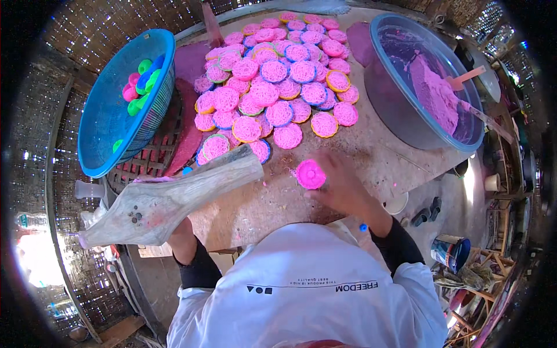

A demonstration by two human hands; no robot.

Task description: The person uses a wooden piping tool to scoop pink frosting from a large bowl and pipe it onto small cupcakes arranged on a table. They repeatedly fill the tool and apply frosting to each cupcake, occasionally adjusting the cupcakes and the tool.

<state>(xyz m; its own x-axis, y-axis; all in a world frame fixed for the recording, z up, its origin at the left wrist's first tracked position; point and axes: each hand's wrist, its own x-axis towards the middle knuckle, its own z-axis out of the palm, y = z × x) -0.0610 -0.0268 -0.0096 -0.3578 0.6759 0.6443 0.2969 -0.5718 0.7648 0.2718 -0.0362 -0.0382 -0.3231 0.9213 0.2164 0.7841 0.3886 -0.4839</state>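
Note:
My right hand (341,187) is beside a bright pink scalloped plastic mould (310,174) near the table's front; whether its blurred fingers grip the mould cannot be told. My left hand (182,235) is largely hidden behind a wooden lever or press arm (187,195) that slants across the left front, so its fingers are not visible. Beyond the hands lies a heap of round pink noodle-like cakes (264,93) in scalloped moulds with blue, yellow, green and pink rims. A small blue thing (187,170) shows just behind the wooden arm.
A blue plastic basket (150,104) with green, pink and blue moulds (150,80) stands at left over a woven rack (150,154). At right is a large clear tub (383,95) holding pink dough or powder (433,98), an orange scoop (468,78) and a stick (487,120).

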